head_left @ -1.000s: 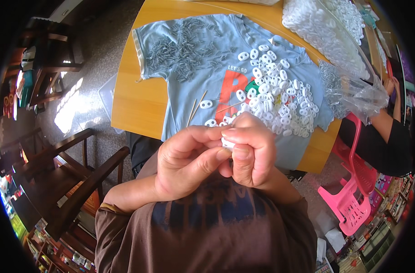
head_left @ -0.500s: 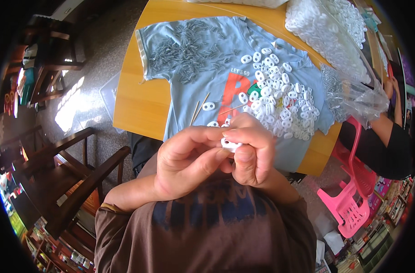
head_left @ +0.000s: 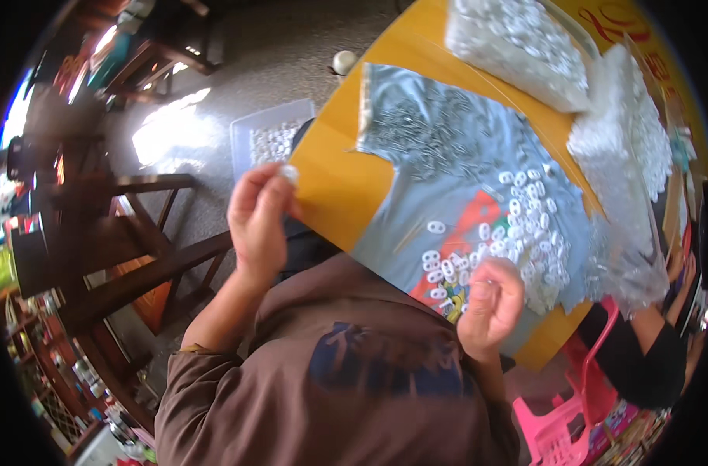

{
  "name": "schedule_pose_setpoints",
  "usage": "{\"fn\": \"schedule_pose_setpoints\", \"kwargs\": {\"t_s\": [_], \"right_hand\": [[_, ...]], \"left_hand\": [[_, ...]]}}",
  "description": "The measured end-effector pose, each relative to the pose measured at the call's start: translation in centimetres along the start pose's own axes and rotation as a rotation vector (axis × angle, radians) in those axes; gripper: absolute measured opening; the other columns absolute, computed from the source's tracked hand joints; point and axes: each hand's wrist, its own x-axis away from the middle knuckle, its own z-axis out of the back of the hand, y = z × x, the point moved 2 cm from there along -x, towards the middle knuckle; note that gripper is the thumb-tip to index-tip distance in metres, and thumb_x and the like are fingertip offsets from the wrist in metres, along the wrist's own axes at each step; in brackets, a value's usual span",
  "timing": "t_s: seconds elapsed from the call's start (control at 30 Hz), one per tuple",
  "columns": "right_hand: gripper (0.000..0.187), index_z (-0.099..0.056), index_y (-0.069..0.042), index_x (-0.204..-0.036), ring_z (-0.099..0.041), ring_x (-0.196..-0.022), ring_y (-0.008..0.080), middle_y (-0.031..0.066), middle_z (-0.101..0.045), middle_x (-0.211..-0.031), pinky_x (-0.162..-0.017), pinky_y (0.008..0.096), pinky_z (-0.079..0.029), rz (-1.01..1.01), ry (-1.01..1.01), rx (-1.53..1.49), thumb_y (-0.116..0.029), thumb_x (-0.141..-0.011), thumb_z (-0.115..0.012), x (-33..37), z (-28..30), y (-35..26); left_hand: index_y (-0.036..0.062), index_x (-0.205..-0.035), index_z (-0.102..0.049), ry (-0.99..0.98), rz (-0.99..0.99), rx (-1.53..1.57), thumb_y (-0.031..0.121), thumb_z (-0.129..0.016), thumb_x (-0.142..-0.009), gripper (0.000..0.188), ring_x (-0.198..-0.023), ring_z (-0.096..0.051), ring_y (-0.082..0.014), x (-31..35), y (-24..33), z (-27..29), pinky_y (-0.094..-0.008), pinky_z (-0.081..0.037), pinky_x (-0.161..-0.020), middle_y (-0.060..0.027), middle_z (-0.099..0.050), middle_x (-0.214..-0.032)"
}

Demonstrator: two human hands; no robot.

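My left hand [head_left: 260, 221] is raised off the table's left edge. Its thumb and fingertips pinch a small white plastic piece [head_left: 289, 172], partly covered by the fingers. My right hand [head_left: 490, 307] hovers over the front of the blue T-shirt [head_left: 396, 198], fingers curled together; whatever they may hold is hidden. Beyond and beside it lie many white oval plastic pieces with two holes [head_left: 536, 221], spread over the shirt's print. One stray oval piece [head_left: 436, 227] lies near thin wooden sticks [head_left: 408, 235]. A heap of small grey metal springs [head_left: 427, 136] covers the sleeve.
A clear plastic bin [head_left: 241, 140] holding white pieces stands on the floor left of the yellow table [head_left: 330, 186]. Bulging bags of white pieces [head_left: 525, 54] fill the far right. A pink plastic chair [head_left: 556, 431] and another person's arm [head_left: 650, 334] are at right; dark wooden chairs at left.
My hands were together around a white two-hole piece. They have parted: the left has swung left toward the bin, the right has moved right. The view has turned leftward.
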Motion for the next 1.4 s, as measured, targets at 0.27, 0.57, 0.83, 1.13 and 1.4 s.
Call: {"fn": "schedule_pose_setpoints", "kwargs": {"t_s": [0.27,0.57,0.83,1.13,1.4], "right_hand": [[0.014,-0.053,0.003,-0.097,-0.05,-0.066,0.0183,0.0109,-0.055,-0.079,-0.058,0.028,-0.041,-0.07,-0.012,0.043,-0.001,-0.083,-0.054,0.0,-0.2,-0.1],[0.014,-0.058,0.005,-0.093,-0.052,-0.06,0.0192,0.0107,-0.057,-0.075,-0.057,0.0281,-0.043,-0.001,0.159,0.064,0.003,-0.079,-0.056,-0.3,1.8,-0.4],[0.015,-0.049,0.004,-0.101,-0.042,-0.059,0.0114,0.0071,-0.05,-0.07,-0.056,0.0269,-0.04,-0.028,0.459,0.0,-0.004,-0.088,-0.044,0.7,6.3,1.0],[0.016,-0.051,0.004,-0.1,-0.039,-0.057,0.0101,0.0029,-0.046,-0.064,-0.055,0.0278,-0.038,-0.058,0.598,-0.1,-0.006,-0.089,-0.046,1.2,8.6,1.8],[0.016,-0.052,0.003,-0.099,-0.043,-0.058,0.0105,0.0064,-0.05,-0.067,-0.053,0.0228,-0.035,-0.078,0.625,-0.099,-0.005,-0.086,-0.049,1.5,8.8,2.6]], "left_hand": [[-0.0026,-0.119,-0.048,0.36,0.06,-0.089,0.009,-0.057,-0.084,0.038,-0.059,-0.049,-0.0097,-6.9,-4.7,13.6,-0.0208,-0.038,-0.052,-0.0055,-0.058,-0.082],[-0.001,-0.118,-0.048,0.345,-0.168,-0.191,0.003,-0.055,-0.084,0.035,-0.06,-0.047,-0.0078,-6.5,-2.5,10.7,-0.0202,-0.038,-0.055,-0.0055,-0.06,-0.084],[-0.0049,-0.1,-0.055,-0.239,-0.425,-0.431,-0.007,-0.046,-0.084,0.019,-0.063,-0.052,-0.0102,0.6,1.1,-5.2,-0.0203,-0.042,-0.062,-0.0083,-0.059,-0.087],[0.005,-0.097,-0.062,-0.973,-0.81,-0.872,0.001,-0.068,-0.067,0.031,-0.08,-0.055,-0.0255,3.5,-1.0,-16.3,-0.0351,-0.044,-0.07,-0.008,-0.058,-0.089],[0.0065,-0.096,-0.062,-1.04,-0.902,-1.049,0.006,-0.067,-0.068,0.028,-0.081,-0.054,-0.0259,3.4,-2.6,-18.3,-0.0374,-0.042,-0.074,-0.0066,-0.056,-0.09]]}}
